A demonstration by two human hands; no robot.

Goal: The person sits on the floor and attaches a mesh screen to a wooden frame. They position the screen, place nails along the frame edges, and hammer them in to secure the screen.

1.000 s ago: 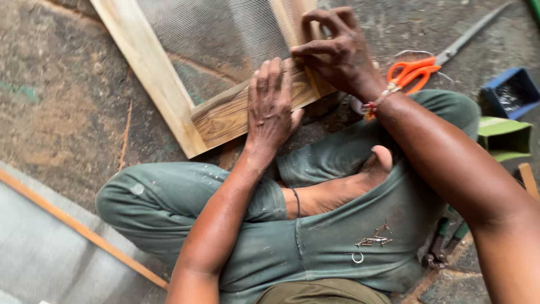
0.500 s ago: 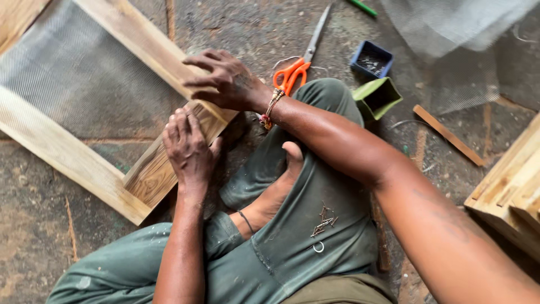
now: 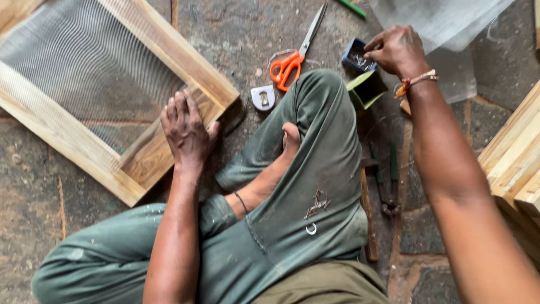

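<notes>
I sit cross-legged on a stone floor in green trousers. My left hand (image 3: 185,132) lies flat, fingers together, on the near rail of a wooden frame (image 3: 67,138) that has wire mesh (image 3: 84,67) stretched over it. My right hand (image 3: 398,50) is over a small blue box (image 3: 354,56) of small metal pieces, fingertips pinched at its rim; whether it holds anything I cannot tell. A green box (image 3: 367,89) stands just under that hand.
Orange-handled scissors (image 3: 292,59) and a small tape measure (image 3: 262,97) lie beyond my knee. A hammer (image 3: 368,208) and green-handled pliers (image 3: 389,183) lie by my right thigh. Stacked wooden frames (image 3: 514,163) are at right; loose mesh sheet (image 3: 439,19) at top right.
My right hand left the frame's corner and moved right, past the scissors, to the blue box. My left hand stayed pressed on the frame. The view swung left.
</notes>
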